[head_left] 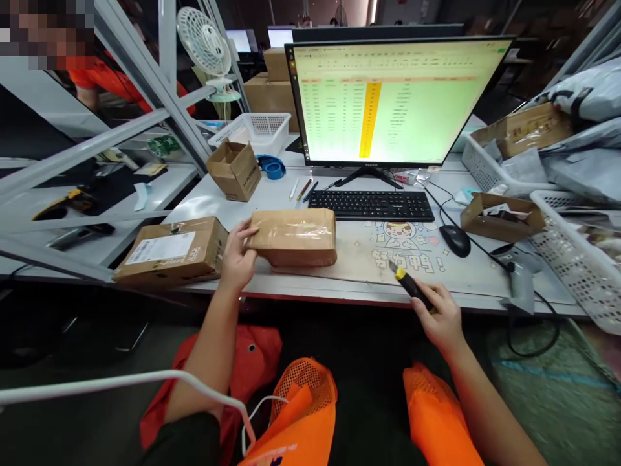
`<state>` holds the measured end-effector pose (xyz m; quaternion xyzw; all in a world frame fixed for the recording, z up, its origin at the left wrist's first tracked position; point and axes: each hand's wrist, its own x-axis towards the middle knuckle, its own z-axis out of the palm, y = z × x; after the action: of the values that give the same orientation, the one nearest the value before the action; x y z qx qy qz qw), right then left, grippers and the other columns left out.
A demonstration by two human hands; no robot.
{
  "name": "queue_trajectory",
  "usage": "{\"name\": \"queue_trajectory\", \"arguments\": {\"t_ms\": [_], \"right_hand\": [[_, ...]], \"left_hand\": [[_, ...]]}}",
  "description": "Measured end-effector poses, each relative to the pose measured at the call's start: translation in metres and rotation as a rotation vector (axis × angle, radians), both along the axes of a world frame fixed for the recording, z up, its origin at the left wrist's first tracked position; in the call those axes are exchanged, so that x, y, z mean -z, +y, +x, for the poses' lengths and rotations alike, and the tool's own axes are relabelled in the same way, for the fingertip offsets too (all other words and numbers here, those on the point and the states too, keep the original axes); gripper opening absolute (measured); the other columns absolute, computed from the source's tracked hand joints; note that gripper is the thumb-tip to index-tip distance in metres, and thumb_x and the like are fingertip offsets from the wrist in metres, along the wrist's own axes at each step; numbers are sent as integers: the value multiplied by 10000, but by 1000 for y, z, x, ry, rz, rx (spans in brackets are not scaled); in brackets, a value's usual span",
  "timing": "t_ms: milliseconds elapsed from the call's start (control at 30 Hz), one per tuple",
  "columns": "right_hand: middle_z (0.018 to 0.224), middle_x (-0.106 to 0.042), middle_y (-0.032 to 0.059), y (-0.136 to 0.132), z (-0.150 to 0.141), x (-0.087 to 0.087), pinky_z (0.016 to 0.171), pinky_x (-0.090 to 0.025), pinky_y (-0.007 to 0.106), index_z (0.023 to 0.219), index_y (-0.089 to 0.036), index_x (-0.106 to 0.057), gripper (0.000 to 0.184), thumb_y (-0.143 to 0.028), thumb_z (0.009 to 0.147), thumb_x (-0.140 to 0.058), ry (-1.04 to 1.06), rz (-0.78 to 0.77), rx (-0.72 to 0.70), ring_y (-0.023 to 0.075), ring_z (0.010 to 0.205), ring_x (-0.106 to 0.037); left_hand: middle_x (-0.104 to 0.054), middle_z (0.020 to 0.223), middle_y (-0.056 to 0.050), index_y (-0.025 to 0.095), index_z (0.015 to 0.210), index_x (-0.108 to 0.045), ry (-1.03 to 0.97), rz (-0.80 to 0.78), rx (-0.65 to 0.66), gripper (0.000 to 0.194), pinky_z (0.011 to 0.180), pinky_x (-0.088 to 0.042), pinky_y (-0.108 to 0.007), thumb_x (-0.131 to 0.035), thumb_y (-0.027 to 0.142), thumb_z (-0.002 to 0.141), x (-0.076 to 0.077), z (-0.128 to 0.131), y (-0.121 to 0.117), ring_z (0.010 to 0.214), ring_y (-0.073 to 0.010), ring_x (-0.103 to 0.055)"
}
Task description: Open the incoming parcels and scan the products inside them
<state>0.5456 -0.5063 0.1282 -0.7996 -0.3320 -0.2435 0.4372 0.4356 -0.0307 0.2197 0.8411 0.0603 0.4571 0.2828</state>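
My left hand [237, 255] grips the left end of a small taped cardboard parcel [295, 236] that lies on the desk in front of the keyboard [371, 205]. My right hand [439, 317] is closed round a yellow-and-black utility knife [410, 285], its tip pointing up and left toward the parcel, a short way off it. A larger cardboard box [169, 251] with a white label lies just left of my left hand.
A monitor [388, 97] shows a spreadsheet behind the keyboard. A mouse [455, 239], a barcode scanner [521, 281], an open box [234, 169], white baskets [577, 259] and grey mailers crowd the desk. Another person in orange stands at the far left.
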Motion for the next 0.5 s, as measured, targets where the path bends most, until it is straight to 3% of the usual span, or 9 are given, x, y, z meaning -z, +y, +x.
{"name": "queue_trajectory", "arguments": {"t_ms": [100,200,267,367,433,500], "right_hand": [[1070,-682,103,25,-2,-28,806,-626,388,1390,-253,-695,408,-333,992,-655,-95,-25,-233,241,933,-692],[1065,-677,113,60,11,-52,810,-620,379,1361,-234,-714,385,-376,1014,-626,-146,-66,-304,233,930,-685],[1062,-679,114,80,19,-63,791,-613,364,1347,-230,-723,383,-404,1027,-606,-175,-118,-323,225,905,-681],[1066,-685,114,99,22,-70,744,-596,334,1341,-232,-728,378,-410,1032,-605,-243,-186,-372,212,871,-675],[1054,-689,113,105,18,-72,719,-585,320,1340,-228,-726,373,-402,1032,-609,-299,-204,-404,208,858,-671],[1041,-690,116,109,11,-72,709,-578,313,1340,-209,-722,372,-385,1034,-609,-337,-203,-413,208,856,-669]], "left_hand": [[-694,1358,-100,100,1071,-706,-3,-97,-76,299,1202,-462,-446,-493,222,900,-9,44,6,1320,-237,-626],[-722,1279,-145,38,1019,-682,-18,-147,-129,433,1093,-532,-387,-301,240,986,-13,88,10,1204,-186,-682],[-722,1281,-147,49,996,-696,-18,-146,-142,470,1069,-541,-391,-314,322,1017,-14,98,8,1194,-191,-688],[-674,1409,-122,145,1025,-728,-48,-27,-80,469,1212,-431,-506,-402,482,1016,-10,78,-12,1425,-267,-547],[-643,1450,-126,207,1114,-704,-42,115,46,548,1254,-364,-583,-337,603,1019,-2,53,-34,1528,-299,-432],[-627,1426,-162,231,1203,-633,-14,228,133,661,1241,-352,-636,-301,753,971,8,33,-54,1536,-339,-412]]}}
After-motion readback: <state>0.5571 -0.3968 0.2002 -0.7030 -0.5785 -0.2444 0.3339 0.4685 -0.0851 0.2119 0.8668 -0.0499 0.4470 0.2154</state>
